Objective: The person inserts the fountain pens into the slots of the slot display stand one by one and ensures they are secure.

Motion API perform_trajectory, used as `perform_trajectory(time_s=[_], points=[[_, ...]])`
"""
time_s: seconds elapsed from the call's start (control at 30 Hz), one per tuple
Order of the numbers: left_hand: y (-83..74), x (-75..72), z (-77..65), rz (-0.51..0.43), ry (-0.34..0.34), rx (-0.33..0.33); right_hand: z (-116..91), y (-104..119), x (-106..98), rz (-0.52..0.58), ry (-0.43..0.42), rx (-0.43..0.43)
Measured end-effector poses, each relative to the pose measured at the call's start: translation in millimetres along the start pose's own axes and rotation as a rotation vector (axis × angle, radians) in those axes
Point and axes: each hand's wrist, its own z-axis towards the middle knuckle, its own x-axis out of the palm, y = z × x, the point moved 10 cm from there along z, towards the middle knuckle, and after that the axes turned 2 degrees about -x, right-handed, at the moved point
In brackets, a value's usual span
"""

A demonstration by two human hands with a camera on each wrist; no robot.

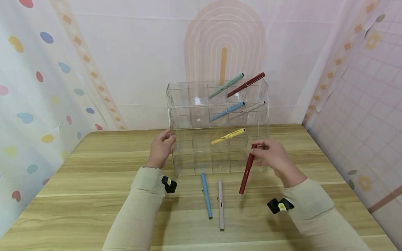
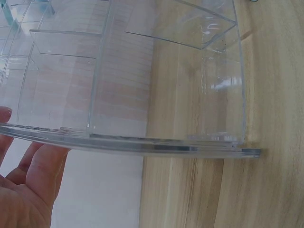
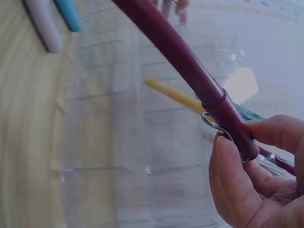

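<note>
Has a wooden table (image 1: pixel 94 181) beneath the left hand (image 1: pixel 161 148) and right hand (image 1: pixel 270 155), with a clear rack (image 1: pixel 201 146) between. Grips the rack's side with the left, pinches a dark red pen (image 1: pixel 247 170) (tilted, above the table) with the right. Has five slanted pens (image 1: pixel 228 136) racked between the hands, a blue pen (image 1: pixel 206 197) and gray pen (image 1: pixel 221 205) lying nearer the body.

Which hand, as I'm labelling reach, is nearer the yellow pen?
Right. The right hand is below and right of the yellow pen; the left hand, farther off, grips the rack at its left side.
</note>
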Motion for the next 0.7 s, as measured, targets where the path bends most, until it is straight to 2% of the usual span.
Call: perform_trajectory(time_s=[0.2, 0.7], points=[[-0.4, -0.1, -0.4, 0.006, -0.004, 0.005, -1, 11, -22, 0.078, -0.077, -0.048], [0.5, 0.3, 2.9, -0.002, 0.008, 0.026, -7, 29, -70, 0.285, -0.353, -0.132]])
